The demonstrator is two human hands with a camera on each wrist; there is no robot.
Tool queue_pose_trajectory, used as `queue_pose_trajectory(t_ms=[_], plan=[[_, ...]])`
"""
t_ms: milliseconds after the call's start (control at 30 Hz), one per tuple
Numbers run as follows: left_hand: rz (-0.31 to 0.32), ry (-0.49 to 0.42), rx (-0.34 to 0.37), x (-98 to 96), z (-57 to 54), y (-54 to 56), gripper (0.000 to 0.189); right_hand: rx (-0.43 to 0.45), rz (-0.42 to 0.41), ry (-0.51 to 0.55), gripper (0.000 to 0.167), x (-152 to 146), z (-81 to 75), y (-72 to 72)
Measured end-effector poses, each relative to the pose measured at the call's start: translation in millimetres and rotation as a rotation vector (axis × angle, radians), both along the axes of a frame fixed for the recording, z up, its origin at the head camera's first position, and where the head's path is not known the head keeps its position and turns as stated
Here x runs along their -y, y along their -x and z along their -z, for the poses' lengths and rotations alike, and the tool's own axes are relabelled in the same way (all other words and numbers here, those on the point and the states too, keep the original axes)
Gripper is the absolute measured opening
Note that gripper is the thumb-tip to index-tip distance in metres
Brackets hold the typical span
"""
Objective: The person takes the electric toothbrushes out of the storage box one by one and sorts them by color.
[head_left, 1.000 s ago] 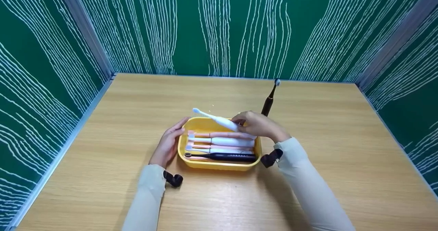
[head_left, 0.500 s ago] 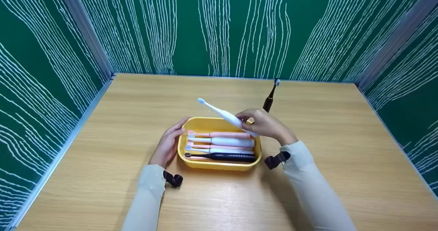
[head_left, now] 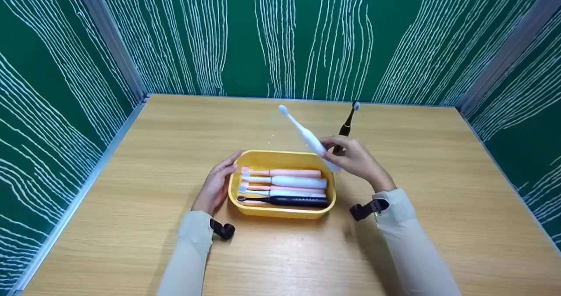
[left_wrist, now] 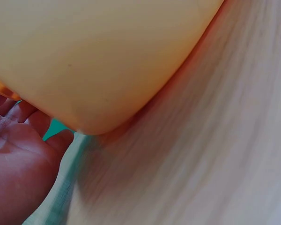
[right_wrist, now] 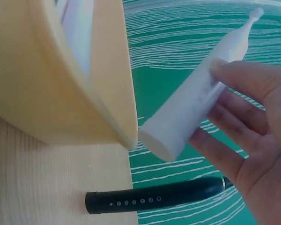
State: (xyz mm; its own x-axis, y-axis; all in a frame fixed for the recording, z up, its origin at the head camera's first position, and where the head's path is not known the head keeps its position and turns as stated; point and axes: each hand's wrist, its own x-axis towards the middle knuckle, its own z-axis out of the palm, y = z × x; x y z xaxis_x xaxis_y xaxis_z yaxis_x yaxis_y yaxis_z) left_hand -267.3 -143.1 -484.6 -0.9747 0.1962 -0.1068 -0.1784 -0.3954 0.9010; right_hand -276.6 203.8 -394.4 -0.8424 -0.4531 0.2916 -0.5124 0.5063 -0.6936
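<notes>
My right hand (head_left: 357,160) pinches a white electric toothbrush (head_left: 312,141) by its handle, tilted with the head up and away to the left. In the right wrist view the handle's flat base (right_wrist: 159,143) hangs beside the basket's rim. My left hand (head_left: 214,184) holds the left end of a yellow plastic basket (head_left: 280,214), thumb at the rim and fingers along the outside. Inside the basket lie several electric toothbrushes side by side: a pink one (head_left: 296,173), a white one (head_left: 300,182) and a black one (head_left: 298,201) nearest me, with others partly hidden.
Behind my right hand, another black electric toothbrush (head_left: 345,128) lies on the wooden table (head_left: 131,190), its head pointing away. Green walls with white lines (head_left: 298,37) enclose the table at the back and both sides.
My right hand has lifted the white toothbrush out of the basket, moving right and away, its head swinging up. My left hand and the basket have stayed put.
</notes>
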Motion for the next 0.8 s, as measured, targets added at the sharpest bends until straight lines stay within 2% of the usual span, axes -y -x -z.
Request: queue_pose_trajectory(t_ms=[167,367,800], plan=[[-0.002,0.001,-0.003,0.1,0.8,0.4,0.049,0.004,0.047,0.049,0.033,-9.1,2.6,-2.7],[0.009,0.002,-0.018,-0.5,0.9,-0.5,0.049,-0.047,0.105,0.100,0.032,-18.6,7.6,-5.1],[-0.012,0.015,-0.006,-0.8,-0.5,-1.2,0.049,-0.056,0.280,0.226,0.034,-51.0,13.4,-9.4]])
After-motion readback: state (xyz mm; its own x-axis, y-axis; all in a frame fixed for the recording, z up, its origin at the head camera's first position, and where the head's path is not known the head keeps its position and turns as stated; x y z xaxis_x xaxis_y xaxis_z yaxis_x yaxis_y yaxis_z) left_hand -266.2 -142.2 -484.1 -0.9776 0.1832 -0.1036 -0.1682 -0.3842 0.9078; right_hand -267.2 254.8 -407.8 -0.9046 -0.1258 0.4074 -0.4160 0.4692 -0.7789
